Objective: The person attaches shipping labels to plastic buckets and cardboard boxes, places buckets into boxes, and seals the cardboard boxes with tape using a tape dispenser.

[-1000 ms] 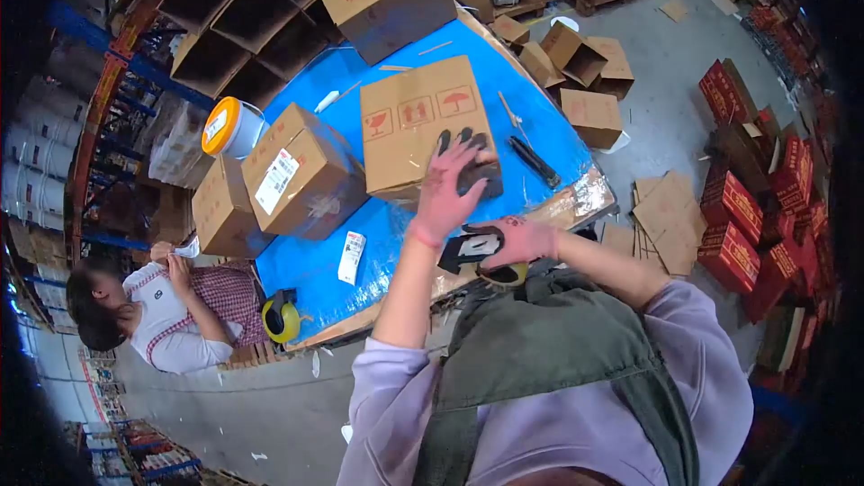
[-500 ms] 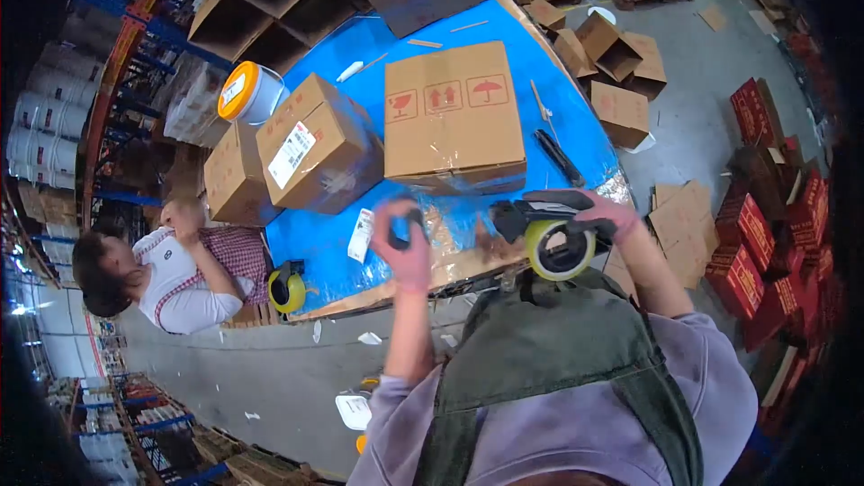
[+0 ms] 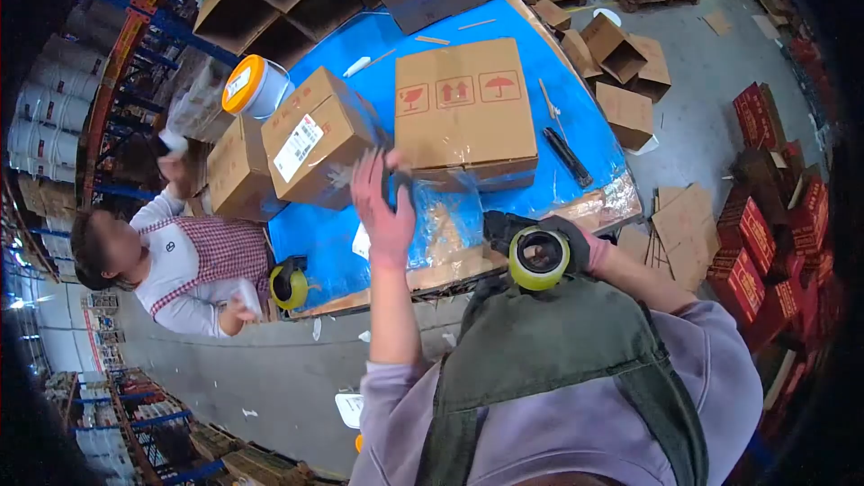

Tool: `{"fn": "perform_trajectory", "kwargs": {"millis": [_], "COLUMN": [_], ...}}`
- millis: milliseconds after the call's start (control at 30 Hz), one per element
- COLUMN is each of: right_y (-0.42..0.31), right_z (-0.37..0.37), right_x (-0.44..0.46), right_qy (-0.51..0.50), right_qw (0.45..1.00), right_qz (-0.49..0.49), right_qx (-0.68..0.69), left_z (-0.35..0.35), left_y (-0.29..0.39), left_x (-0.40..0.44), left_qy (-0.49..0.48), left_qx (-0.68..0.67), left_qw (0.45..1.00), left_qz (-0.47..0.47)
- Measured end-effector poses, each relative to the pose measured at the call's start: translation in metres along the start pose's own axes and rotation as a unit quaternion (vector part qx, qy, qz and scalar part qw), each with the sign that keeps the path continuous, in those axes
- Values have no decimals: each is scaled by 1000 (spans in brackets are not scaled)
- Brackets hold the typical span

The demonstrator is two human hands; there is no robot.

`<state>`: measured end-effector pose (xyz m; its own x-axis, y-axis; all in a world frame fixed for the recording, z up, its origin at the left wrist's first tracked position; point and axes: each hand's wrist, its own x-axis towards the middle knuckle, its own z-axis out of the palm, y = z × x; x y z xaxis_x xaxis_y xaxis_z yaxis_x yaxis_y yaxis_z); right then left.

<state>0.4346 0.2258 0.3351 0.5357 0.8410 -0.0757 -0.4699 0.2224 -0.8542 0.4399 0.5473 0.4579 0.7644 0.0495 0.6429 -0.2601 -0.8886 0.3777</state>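
My right hand (image 3: 576, 245), in a pink and dark glove, is closed around a black tape dispenser (image 3: 506, 229) with a yellow-rimmed roll, at the table's near edge. My left hand (image 3: 385, 207), gloved alike, is raised with its fingers apart and nothing in it. It is between the large cardboard box (image 3: 466, 108) and the labelled box (image 3: 315, 139). The large box stands with its red-printed face up and clear tape along its near side. A white label on the table is partly hidden behind my left hand.
A co-worker (image 3: 184, 261) stands at the left, holding white items. A second tape dispenser (image 3: 289, 286) lies at the table's left corner. An orange-lidded bucket (image 3: 256, 86) and a black tool (image 3: 567, 157) are on the blue table. Red cartons (image 3: 742, 234) lie at the right.
My left hand has left the large box, dropped toward me, then moved up and left, its fingers spreading. The tape dispenser in my right hand has turned. The co-worker's hands have moved apart.
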Motion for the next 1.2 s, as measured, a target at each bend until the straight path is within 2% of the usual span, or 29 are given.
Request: {"fn": "perform_trajectory", "kwargs": {"millis": [67,100,133,167,200,233,267,300,333,400,433,500,600,633,667,733,800,867,900,967,1000,1067,1100,1167,1200], "right_y": [10,0,7,28,58,47,30,10,-7,-10,-15,-30,-11,-20,-17,-15,-21,-28,-40,-10,-41,-26,-34,-26,5], "right_z": [4,11,9,1,-13,-5,12,33,51,74,77,80,102,115,110,95,66,38,30,-12,10,5,20,34,37], "right_x": [9,16,31,51,76,95,115,136,149,139,131,110,98,85,84,77,54,18,-6,-40,-59,-78,-79,-85,-82], "right_qy": [7,-18,-28,-37,28,31,30,78,125,162,105,67,-9,6,5,94,123,97,71,28,55,85,91,82,142], "right_qw": [997,979,995,998,904,998,877,925,949,811,749,765,731,757,756,890,949,992,997,995,989,953,975,994,986], "right_qz": [2,-42,3,47,175,-60,-279,-142,-3,-22,-1,-28,-21,-9,-12,-36,-7,3,11,-74,30,104,71,67,35], "right_qx": [-71,-198,-96,7,388,-2,-390,-344,-290,-562,-654,-640,-682,-653,-654,-444,-291,-83,33,-68,133,272,189,23,82], "left_z": [16,36,51,55,52,51,51,52,52,52,51,51,59,60,60,61,60,49,43,35,25,10,3,-10,-13], "left_y": [-12,-24,-22,-24,-20,-17,-18,-22,-28,-36,-41,-40,-45,-43,-41,-43,-46,-14,7,37,55,79,79,71,65], "left_x": [20,20,22,19,22,23,22,21,22,26,30,33,23,23,24,25,17,-3,-16,-50,-66,-72,-73,-71,-65], "left_qy": [-71,-98,-155,-154,-158,-165,-172,-180,-172,-187,-203,-198,-178,-135,-87,-100,-136,-122,-111,-118,-128,-142,-155,-167,-174], "left_qx": [2,-11,24,24,25,25,34,42,40,21,9,0,7,-41,-88,-90,-99,-95,-92,-88,-92,-147,-153,-145,-148], "left_qw": [997,995,987,987,986,985,984,982,983,981,977,978,982,990,988,984,969,967,965,966,967,957,955,957,955], "left_qz": [20,28,34,35,37,39,34,30,47,45,67,72,68,-10,-87,-116,-181,-203,-221,-211,-202,-206,-201,-187,-187]}}
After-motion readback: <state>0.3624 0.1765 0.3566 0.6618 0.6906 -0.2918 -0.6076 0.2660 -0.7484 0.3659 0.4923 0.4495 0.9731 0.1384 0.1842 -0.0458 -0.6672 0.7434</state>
